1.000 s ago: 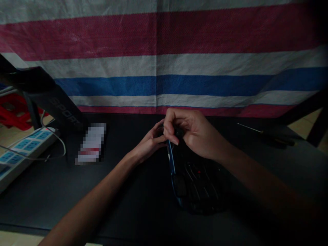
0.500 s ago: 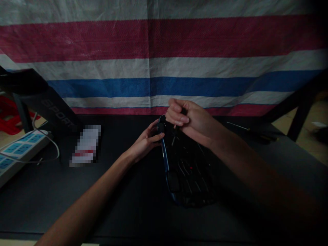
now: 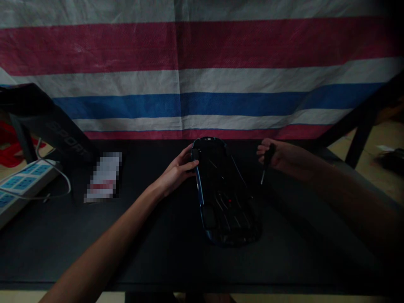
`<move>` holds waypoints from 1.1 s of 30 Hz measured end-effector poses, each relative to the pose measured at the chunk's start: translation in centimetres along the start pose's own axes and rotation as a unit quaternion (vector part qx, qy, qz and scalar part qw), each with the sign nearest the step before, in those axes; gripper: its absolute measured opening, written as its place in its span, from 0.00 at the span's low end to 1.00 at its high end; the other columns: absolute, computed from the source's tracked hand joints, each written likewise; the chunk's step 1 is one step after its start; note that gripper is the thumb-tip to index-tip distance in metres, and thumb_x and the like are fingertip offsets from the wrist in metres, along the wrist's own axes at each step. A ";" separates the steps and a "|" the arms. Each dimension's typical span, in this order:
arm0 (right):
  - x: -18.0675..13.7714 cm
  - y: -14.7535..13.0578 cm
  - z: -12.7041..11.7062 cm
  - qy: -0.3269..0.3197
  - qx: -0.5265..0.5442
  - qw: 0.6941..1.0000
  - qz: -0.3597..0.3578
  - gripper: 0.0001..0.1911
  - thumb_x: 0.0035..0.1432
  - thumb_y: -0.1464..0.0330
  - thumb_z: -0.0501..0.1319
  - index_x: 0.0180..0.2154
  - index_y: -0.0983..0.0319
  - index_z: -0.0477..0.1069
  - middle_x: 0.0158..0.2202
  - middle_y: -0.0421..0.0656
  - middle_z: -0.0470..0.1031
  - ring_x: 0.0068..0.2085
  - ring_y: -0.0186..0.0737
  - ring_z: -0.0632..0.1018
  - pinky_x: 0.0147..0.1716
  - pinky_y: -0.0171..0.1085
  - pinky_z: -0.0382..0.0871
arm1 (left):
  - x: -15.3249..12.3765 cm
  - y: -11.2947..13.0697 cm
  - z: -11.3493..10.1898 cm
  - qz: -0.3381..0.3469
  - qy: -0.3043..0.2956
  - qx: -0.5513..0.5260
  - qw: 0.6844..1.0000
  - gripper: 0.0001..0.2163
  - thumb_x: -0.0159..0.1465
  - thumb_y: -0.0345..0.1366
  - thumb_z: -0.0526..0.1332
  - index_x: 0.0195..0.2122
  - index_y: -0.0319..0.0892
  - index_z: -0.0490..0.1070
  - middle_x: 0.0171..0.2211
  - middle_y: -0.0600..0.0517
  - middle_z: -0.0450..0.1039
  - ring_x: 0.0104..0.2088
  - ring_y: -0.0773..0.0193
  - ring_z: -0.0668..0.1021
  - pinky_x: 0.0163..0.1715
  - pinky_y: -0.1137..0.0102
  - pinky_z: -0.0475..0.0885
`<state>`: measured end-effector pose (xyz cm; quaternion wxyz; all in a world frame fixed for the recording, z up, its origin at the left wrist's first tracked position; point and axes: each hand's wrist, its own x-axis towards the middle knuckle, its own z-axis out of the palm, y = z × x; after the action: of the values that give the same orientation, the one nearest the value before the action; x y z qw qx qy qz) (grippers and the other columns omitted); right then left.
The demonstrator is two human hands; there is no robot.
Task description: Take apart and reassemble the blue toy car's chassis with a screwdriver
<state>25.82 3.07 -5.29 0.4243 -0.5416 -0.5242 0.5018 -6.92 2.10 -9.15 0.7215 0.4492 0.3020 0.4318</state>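
A toy car (image 3: pixel 225 193) lies upside down on the black table, its dark underside up and a blue body edge showing along the left. My left hand (image 3: pixel 180 168) grips the car's far left side by a wheel, thumb on top and fingers along the outside. To the right of the car, my right hand (image 3: pixel 273 155) is closed around the dark handle of a screwdriver (image 3: pixel 268 160). The screwdriver's thin shaft points down toward the table, apart from the car.
A white power strip (image 3: pixel 27 185) with a cable lies at the left edge, beside a dark bag-like object (image 3: pixel 63 130) marked SPORT. Nearer the car is a blurred-out white and red item (image 3: pixel 104 176). A striped sheet (image 3: pixel 202 80) hangs behind the table (image 3: pixel 151 252).
My right hand has moved right, off the car's underside, taking the screwdriver with it. My left hand keeps its hold on the car. The view has shifted slightly.
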 end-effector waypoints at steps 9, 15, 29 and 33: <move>1.0 4.8 1.0 -0.019 -0.330 0.936 -0.123 0.12 0.42 0.74 0.54 0.31 0.58 0.72 0.34 0.44 0.71 0.39 0.47 0.72 0.43 0.46 0.65 | 0.0 0.1 0.1 -0.003 0.005 0.000 1.000 0.34 0.61 0.33 0.72 0.68 0.52 0.65 0.63 0.46 0.68 0.66 0.45 0.68 0.64 0.50 0.65; 0.5 5.0 1.5 -0.032 -0.443 0.868 -0.223 0.12 0.52 0.76 0.56 0.37 0.57 0.72 0.48 0.49 0.70 0.51 0.54 0.71 0.57 0.55 0.64 | -0.2 0.2 0.3 0.008 0.000 0.006 1.000 0.31 0.60 0.33 0.72 0.65 0.51 0.68 0.62 0.46 0.69 0.64 0.44 0.69 0.62 0.49 0.65; 0.7 3.8 1.5 -0.093 -0.464 0.833 -0.288 0.15 0.48 0.82 0.53 0.30 0.57 0.70 0.46 0.48 0.74 0.51 0.50 0.74 0.55 0.51 0.69 | -0.1 0.1 0.0 0.012 -0.011 0.007 1.000 0.31 0.62 0.33 0.71 0.66 0.52 0.67 0.65 0.45 0.67 0.66 0.44 0.67 0.63 0.49 0.66; 0.5 3.4 1.8 -0.056 -0.439 0.852 -0.280 0.19 0.51 0.80 0.52 0.38 0.58 0.74 0.49 0.48 0.74 0.53 0.48 0.77 0.58 0.49 0.69 | -0.2 0.4 0.0 0.008 -0.024 0.007 1.000 0.30 0.63 0.33 0.71 0.66 0.51 0.67 0.67 0.45 0.65 0.66 0.45 0.68 0.63 0.50 0.66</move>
<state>24.54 3.15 -8.90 0.2349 -0.4730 -0.8423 0.1082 -7.13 1.98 -8.76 0.7222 0.4665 0.2842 0.4244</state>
